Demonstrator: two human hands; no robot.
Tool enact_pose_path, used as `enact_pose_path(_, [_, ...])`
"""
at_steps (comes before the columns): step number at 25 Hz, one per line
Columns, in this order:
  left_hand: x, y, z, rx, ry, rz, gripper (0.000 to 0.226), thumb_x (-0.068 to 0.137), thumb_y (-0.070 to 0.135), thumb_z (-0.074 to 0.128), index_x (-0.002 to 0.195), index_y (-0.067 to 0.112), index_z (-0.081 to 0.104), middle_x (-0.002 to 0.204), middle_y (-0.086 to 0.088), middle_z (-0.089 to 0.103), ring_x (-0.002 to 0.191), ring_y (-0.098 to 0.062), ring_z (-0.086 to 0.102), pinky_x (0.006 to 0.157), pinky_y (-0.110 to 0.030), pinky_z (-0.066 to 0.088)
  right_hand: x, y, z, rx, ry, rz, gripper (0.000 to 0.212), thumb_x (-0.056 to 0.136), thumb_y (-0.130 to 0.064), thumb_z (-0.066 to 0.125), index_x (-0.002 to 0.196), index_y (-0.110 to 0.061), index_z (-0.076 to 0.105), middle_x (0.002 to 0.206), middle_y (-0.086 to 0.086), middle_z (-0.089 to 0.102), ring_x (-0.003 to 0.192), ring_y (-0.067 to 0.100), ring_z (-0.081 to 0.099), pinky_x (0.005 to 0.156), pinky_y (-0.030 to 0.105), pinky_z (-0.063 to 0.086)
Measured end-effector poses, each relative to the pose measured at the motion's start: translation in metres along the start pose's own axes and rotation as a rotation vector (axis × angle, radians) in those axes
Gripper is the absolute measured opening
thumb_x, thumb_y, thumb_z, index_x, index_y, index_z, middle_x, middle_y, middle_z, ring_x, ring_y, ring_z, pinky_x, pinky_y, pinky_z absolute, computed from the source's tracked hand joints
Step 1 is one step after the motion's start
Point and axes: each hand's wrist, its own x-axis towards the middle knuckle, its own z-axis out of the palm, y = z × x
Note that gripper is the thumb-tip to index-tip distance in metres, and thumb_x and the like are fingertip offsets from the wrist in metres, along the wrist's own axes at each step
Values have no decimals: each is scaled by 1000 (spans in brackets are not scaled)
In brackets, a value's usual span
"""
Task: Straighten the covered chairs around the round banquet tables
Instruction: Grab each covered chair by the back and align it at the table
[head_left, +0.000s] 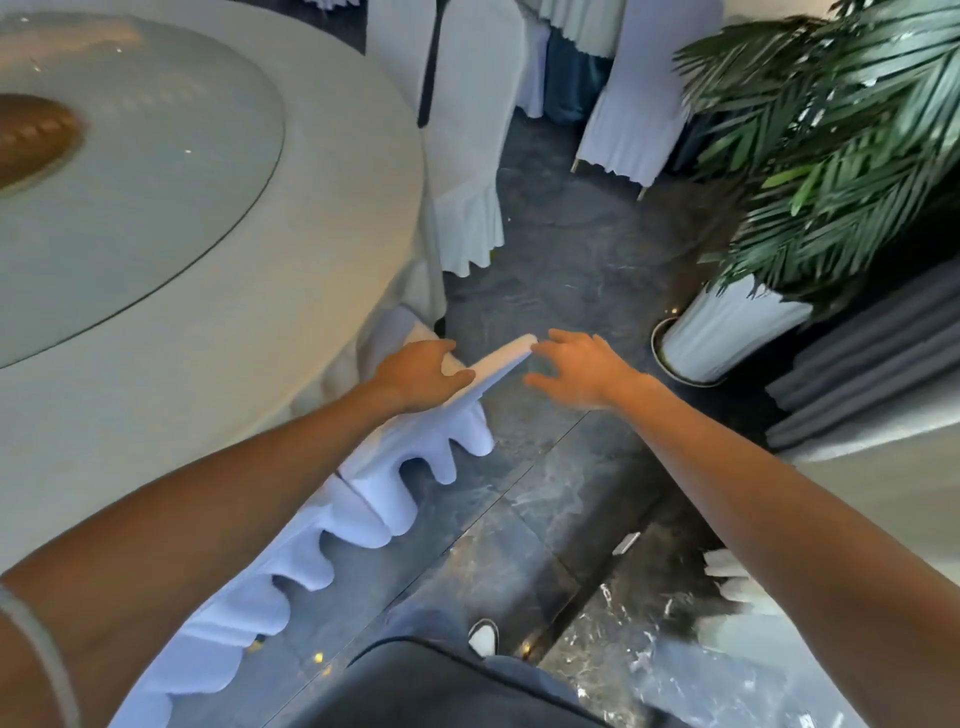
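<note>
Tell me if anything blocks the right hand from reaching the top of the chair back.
Nothing visible does. The right hand hovers open just beside the far end of the covered chair back's top edge, only air between them. The left hand already holds that edge.

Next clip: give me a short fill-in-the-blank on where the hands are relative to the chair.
1. The left hand grips the top edge of the covered ____.
2. The right hand is ____, fingers spread beside the chair top.
3. The chair stands beside the round ____.

Missing words: chair; open; table
</note>
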Motion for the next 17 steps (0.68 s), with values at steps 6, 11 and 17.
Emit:
enact_pose_path(6, [143,42,-12,107,76,19,49,87,63,50,112,22,62,106,-2,69,104,-29,64,90,-47,49,98,91,-33,-7,-127,22,59,95,-54,46,147,-28,38,155,8,32,142,30,28,113,57,20])
enact_pose_path(11, [264,45,-20,66,27,-102,56,90,58,53,126,16,58,122,-7,65,115,-29,59,98,-44,44,217,155,-50,8,-254,12,55,91,-54,51,134,-19,52,140,10,49,130,33,45,107,52,36])
enact_pose_path(17, [364,21,-46,-41,-35,-301,47,90,46,55,126,15,55,123,-7,62,116,-31,56,93,-44,43,366,192,-79,-61,-437,-97,54,93,-49,50,134,-13,51,139,14,50,129,35,46,104,51,40])
